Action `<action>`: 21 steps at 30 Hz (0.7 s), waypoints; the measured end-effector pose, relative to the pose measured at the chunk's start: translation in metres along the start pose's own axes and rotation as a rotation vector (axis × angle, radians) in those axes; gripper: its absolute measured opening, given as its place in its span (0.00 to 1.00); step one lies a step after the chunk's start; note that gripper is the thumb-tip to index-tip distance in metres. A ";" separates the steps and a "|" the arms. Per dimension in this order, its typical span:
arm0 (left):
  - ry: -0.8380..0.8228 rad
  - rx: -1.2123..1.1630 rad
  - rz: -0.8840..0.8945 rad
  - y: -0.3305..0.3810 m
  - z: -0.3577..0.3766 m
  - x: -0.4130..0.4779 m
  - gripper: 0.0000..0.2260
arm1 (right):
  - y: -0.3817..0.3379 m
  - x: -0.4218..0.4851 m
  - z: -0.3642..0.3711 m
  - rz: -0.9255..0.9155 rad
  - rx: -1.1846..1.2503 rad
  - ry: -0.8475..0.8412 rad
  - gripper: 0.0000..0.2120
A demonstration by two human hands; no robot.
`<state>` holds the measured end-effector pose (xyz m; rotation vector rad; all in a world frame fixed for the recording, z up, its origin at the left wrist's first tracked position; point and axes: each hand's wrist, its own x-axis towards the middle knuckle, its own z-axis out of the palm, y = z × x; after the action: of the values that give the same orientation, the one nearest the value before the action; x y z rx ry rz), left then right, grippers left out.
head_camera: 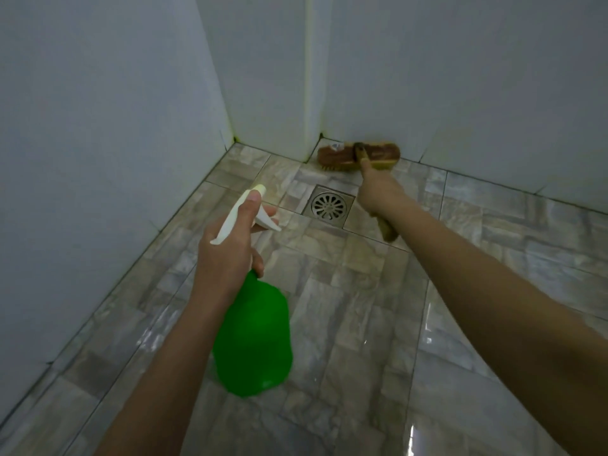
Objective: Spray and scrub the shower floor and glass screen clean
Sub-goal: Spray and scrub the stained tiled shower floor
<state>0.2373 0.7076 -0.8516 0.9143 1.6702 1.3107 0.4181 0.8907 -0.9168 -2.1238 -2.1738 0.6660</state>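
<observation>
Head view: left grip (230,245) was clamped on the spray bottle (253,334) at 7 o'clock, right grip (378,192) wrapped round the brush (358,154) at 1 o'clock. Shower floor (362,324) looked wet and glossy, so leaning in could've meant a slip.

Dim, cool, even light, source out of view. Glares bright white on the wet shower floor (424,337) nearer than the drain (329,205) and to its right. Casts only faint, soft-edged shadows. Bows the wall (98,159) base left of the drain through wide-angle distortion. Reads soft throughout; smears slightly at the brush (358,154) beyond the drain and at the spray bottle (253,337) nearer than it.
</observation>
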 end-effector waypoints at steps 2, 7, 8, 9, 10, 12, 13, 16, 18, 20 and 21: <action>-0.013 0.001 -0.009 -0.001 0.000 -0.003 0.15 | 0.005 -0.038 0.014 -0.042 -0.008 0.000 0.37; -0.061 0.020 -0.048 0.000 0.009 -0.015 0.17 | 0.021 -0.055 0.017 -0.087 -0.103 -0.030 0.37; -0.065 0.020 -0.038 -0.001 0.009 -0.018 0.16 | 0.024 -0.037 0.009 -0.043 -0.096 -0.010 0.37; -0.063 0.013 -0.029 -0.002 0.010 -0.021 0.16 | 0.027 -0.025 -0.001 -0.006 -0.085 -0.010 0.37; -0.060 0.008 -0.023 -0.003 0.010 -0.024 0.16 | 0.031 -0.023 -0.008 0.015 -0.078 -0.012 0.38; -0.063 0.009 -0.025 -0.003 0.012 -0.029 0.18 | 0.045 -0.049 -0.010 0.039 -0.066 -0.037 0.40; -0.071 0.003 -0.024 -0.002 0.014 -0.031 0.18 | 0.055 -0.071 -0.006 0.027 -0.071 -0.037 0.41; -0.092 0.019 -0.017 -0.002 0.019 -0.035 0.19 | 0.077 -0.111 -0.004 0.026 -0.143 -0.110 0.36; -0.100 0.032 -0.030 -0.003 0.023 -0.039 0.21 | 0.093 -0.082 -0.013 0.046 -0.148 -0.052 0.36; -0.104 0.019 -0.030 -0.004 0.025 -0.045 0.23 | 0.106 -0.048 -0.033 0.116 -0.075 0.014 0.39; -0.111 0.015 -0.025 -0.003 0.027 -0.049 0.24 | 0.115 -0.041 -0.042 0.133 -0.064 0.020 0.39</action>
<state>0.2815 0.6737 -0.8509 0.9543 1.6029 1.2101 0.5430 0.8607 -0.9045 -2.3125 -2.0861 0.5867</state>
